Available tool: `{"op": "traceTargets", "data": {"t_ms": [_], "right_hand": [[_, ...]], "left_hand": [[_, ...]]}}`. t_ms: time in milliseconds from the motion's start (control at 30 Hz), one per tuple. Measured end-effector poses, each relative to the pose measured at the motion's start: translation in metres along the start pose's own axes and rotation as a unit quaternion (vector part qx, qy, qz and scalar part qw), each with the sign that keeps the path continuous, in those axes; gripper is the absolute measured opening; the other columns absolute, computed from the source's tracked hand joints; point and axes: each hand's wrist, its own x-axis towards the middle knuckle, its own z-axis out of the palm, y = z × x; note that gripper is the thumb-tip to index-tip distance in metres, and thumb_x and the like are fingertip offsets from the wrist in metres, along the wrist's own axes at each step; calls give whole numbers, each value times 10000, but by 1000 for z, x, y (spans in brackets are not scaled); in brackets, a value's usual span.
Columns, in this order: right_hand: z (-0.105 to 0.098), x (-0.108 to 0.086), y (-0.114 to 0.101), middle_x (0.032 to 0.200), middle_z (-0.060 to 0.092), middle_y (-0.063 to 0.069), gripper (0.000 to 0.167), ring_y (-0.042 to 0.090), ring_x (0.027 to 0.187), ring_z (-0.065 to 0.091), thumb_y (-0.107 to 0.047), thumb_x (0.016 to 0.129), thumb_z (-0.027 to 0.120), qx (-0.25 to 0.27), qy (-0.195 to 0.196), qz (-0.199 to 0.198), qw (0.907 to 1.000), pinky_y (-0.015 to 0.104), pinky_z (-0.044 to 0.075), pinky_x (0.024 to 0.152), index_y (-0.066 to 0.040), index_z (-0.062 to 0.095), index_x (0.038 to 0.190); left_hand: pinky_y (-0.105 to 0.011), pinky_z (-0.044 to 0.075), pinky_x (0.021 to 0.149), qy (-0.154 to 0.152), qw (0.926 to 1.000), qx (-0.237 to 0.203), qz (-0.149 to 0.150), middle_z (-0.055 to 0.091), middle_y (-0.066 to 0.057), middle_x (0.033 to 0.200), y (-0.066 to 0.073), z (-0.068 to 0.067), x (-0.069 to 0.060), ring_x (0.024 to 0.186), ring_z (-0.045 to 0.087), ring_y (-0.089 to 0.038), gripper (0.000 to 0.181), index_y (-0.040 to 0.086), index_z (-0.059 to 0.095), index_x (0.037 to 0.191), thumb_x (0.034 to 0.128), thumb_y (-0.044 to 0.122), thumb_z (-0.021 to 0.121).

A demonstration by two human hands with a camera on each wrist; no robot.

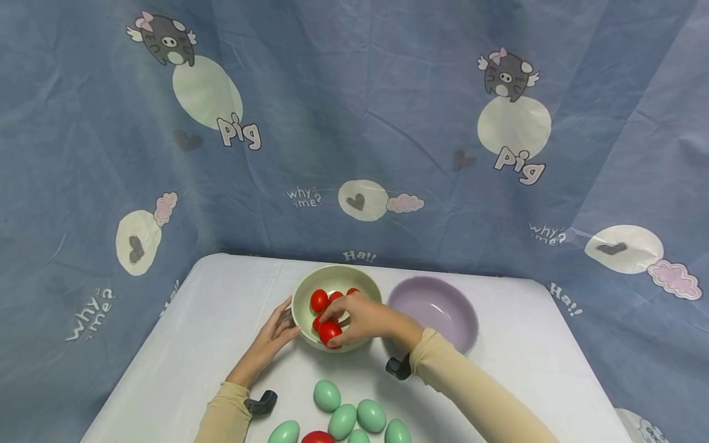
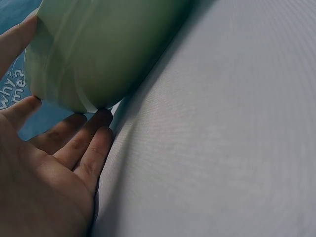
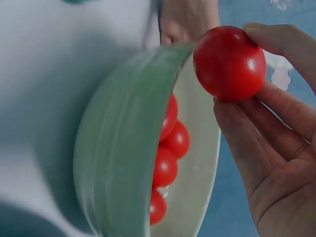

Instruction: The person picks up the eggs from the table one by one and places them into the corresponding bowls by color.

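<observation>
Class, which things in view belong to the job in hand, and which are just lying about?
In the job:
- right hand, holding a rounded red piece
- left hand, touching the green bowl
- red pieces inside it
- probably the loose red piece

Seemingly lying about, untouched:
- green eggs
- purple bowl

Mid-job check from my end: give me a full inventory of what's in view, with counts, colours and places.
Green bowl: 1, pale green, far part of the table
Purple bowl: 1, light purple, right of the green bowl
Red balls: at least 4, red, inside the green bowl
Held ball: 1, red, in the right grip
Loose red piece: 1, red, among the eggs, cut by the frame
Eggs: 6 showing, green, near part of the table
Table: 1, white, under everything
Backdrop: blue, pig prints, behind the table
Wrist devices: 2, black, one per wrist
Sleeves: 2, beige, on the arms
Left grip: 1, bare, touching the green bowl
Right grip: 1, bare, at the green bowl
</observation>
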Motion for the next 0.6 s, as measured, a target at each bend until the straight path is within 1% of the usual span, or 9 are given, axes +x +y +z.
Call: {"op": "traceTargets", "data": {"t_ms": [67, 167, 267, 300, 400, 600], "right_hand": [[-4, 2, 7, 1120, 776, 23, 360, 58, 969, 698, -170, 827, 874, 2, 40, 156, 9999, 234, 624, 864, -83, 768, 1160], [-9, 4, 18, 1118, 778, 37, 366, 162, 963, 716, -184, 825, 873, -127, 75, 360, 9992, 303, 629, 873, -78, 772, 1161], [-15, 6, 25, 1097, 786, 27, 379, 183, 933, 700, -205, 813, 883, -447, 73, 545, 9975, 309, 611, 866, -84, 777, 1156], [-17, 7, 27, 1092, 788, 27, 378, 186, 932, 699, -203, 808, 887, -528, 57, 602, 9968, 290, 602, 862, -82, 779, 1149], [-22, 10, 33, 1075, 794, 0, 370, 83, 894, 656, -211, 801, 894, -823, -41, 783, 9935, 203, 560, 849, -99, 788, 1137], [-30, 18, 40, 1017, 796, 17, 360, 108, 885, 665, -190, 786, 904, -1000, -291, 1086, 9886, 245, 578, 866, -86, 794, 1113]], "left_hand": [[-567, 399, 1201, 2, 10000, -2, -51, 335, -149, 1674, -1, 0, 1, 1497, 430, -371, 776, 308, 201, 1650, 1023, 304, 657], [-560, 396, 1204, -1, 10000, 2, -68, 322, -149, 1681, -2, 0, 1, 1506, 418, -369, 779, 304, 196, 1652, 1023, 313, 655], [-551, 399, 1203, 8, 10000, 13, -80, 321, -147, 1682, -2, 0, 2, 1507, 419, -366, 781, 305, 193, 1653, 1023, 318, 654], [-552, 398, 1203, 9, 10000, 10, -75, 321, -148, 1682, -2, 0, 2, 1507, 418, -366, 783, 304, 191, 1654, 1023, 318, 655], [-547, 396, 1205, 5, 10000, 16, -79, 322, -147, 1682, -2, 0, 2, 1507, 418, -366, 787, 304, 189, 1655, 1022, 323, 656], [-558, 392, 1206, 33, 10000, 31, -45, 324, -151, 1680, -2, 0, 1, 1512, 410, -372, 790, 297, 191, 1654, 1019, 315, 660]]}}
